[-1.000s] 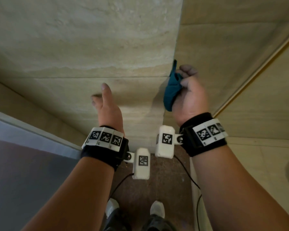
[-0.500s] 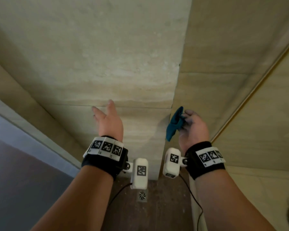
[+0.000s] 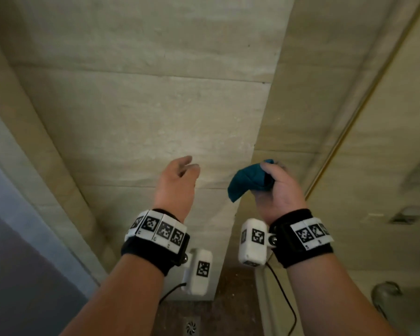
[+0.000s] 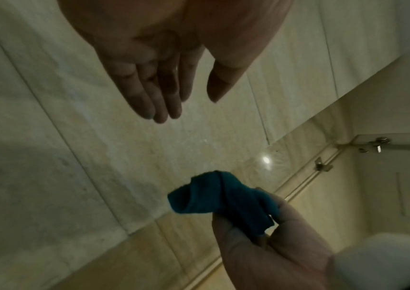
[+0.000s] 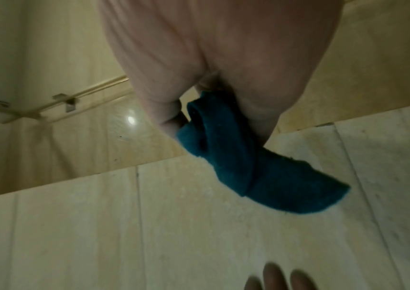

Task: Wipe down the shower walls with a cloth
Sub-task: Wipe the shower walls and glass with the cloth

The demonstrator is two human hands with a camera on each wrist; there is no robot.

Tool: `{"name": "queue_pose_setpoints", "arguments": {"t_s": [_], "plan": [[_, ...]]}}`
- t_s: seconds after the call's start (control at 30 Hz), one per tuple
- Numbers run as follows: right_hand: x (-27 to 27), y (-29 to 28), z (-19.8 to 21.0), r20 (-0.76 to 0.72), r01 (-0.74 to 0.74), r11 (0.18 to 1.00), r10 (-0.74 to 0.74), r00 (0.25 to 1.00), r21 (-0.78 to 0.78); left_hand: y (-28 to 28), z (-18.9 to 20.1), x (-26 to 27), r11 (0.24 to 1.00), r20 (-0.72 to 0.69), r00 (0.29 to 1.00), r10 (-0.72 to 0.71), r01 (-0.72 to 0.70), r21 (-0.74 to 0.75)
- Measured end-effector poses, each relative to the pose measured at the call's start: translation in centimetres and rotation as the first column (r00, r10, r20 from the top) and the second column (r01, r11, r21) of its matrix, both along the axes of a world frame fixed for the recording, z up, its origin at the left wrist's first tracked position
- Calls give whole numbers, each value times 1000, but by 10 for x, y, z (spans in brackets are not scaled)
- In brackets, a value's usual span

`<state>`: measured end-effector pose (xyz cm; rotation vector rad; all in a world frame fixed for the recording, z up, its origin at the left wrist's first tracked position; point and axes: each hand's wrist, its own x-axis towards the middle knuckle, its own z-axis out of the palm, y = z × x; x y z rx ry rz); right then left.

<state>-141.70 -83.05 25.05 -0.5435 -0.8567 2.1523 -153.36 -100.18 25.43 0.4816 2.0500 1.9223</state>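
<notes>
A bunched teal cloth (image 3: 246,181) (image 4: 221,198) (image 5: 243,164) is gripped in my right hand (image 3: 275,187) (image 4: 261,235), held just off the beige tiled shower wall (image 3: 155,112) near its corner; one loose end hangs out to the left. Beside it my left hand (image 3: 177,183) (image 4: 164,74) is raised in front of the wall, fingers straight and relaxed, holding nothing. In the left wrist view a gap shows between the left fingers (image 4: 149,98) and the tiles. The cloth does not touch the wall in any view.
The side wall (image 3: 313,93) meets a glass panel with a metal edge strip (image 3: 349,132) at right. A floor drain (image 3: 191,326) lies on the brown shower floor below. A grey surface (image 3: 15,251) runs along the left. Metal brackets (image 4: 323,166) hold the glass.
Both hands have dropped lower in front of the wall. The right hand turned so the cloth now bunches out to the left instead of hanging upright.
</notes>
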Motion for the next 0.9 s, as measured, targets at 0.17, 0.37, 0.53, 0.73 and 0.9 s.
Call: {"name": "queue_pose_setpoints", "arguments": {"t_s": [0.17, 0.37, 0.53, 0.73, 0.9], "plan": [[33, -24, 32, -46, -88, 993, 92, 995, 74, 8, 15, 24, 922, 195, 902, -386, 368, 121], [75, -39, 41, 28, -95, 986, 92, 995, 140, 12, 17, 58, 763, 213, 733, -646, 622, 177], [98, -28, 48, 200, -14, 937, -60, 978, 350, 27, 34, 60, 759, 82, 756, -650, 651, 19], [108, 0, 63, 144, 78, 843, -182, 973, 532, 59, 57, 52, 801, 30, 814, -581, 578, -157], [111, 25, 87, -91, 144, 896, -117, 989, 420, 84, 68, 49, 829, 57, 852, -520, 520, -208]]}}
